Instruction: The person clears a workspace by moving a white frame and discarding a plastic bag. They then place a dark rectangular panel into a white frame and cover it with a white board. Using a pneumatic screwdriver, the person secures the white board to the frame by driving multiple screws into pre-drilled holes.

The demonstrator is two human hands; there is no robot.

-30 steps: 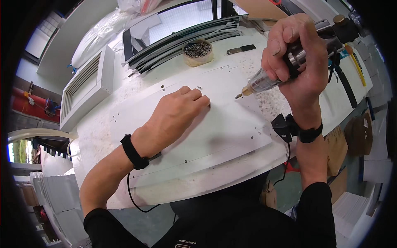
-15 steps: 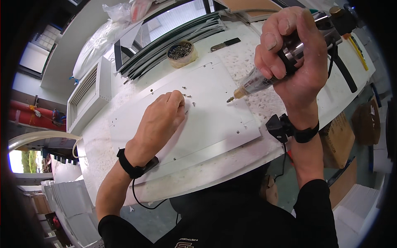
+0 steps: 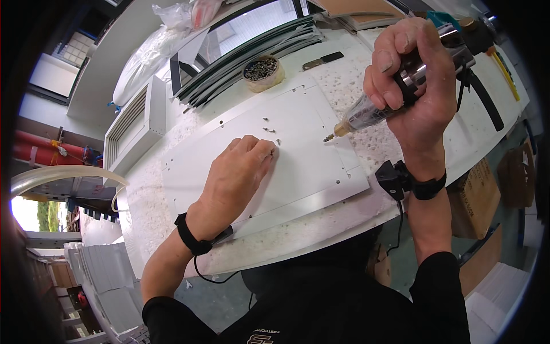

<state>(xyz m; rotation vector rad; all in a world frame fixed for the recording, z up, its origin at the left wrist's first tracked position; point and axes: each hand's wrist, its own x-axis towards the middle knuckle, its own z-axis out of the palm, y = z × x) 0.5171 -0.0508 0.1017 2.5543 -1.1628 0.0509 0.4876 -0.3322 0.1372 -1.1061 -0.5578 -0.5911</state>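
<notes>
My right hand [image 3: 421,86] is wrapped round a pneumatic screwdriver [image 3: 366,112] with a clear front sleeve and a metal body. Its bit points left and down over the right part of a white panel [image 3: 298,166]; whether the tip touches the panel I cannot tell. My left hand [image 3: 240,172] is low over the panel's middle, fingers curled and pinched together; what they hold, if anything, is hidden. Just beyond those fingertips lie several small loose screws [image 3: 269,130]. Dark screw heads or holes [image 3: 338,182] dot the panel's edges.
A round tub of screws [image 3: 262,74] stands behind the panel, beside a stack of dark strips [image 3: 229,80]. A dark-handled blade [image 3: 322,61] lies to its right. At left stands a white louvred frame [image 3: 134,126]. Cardboard boxes [image 3: 474,198] sit right of the table [image 3: 298,243].
My left hand has drawn back from the loose screws, nearer to me and slightly right. The screwdriver stays over the same part of the panel. The whole view has shifted a little.
</notes>
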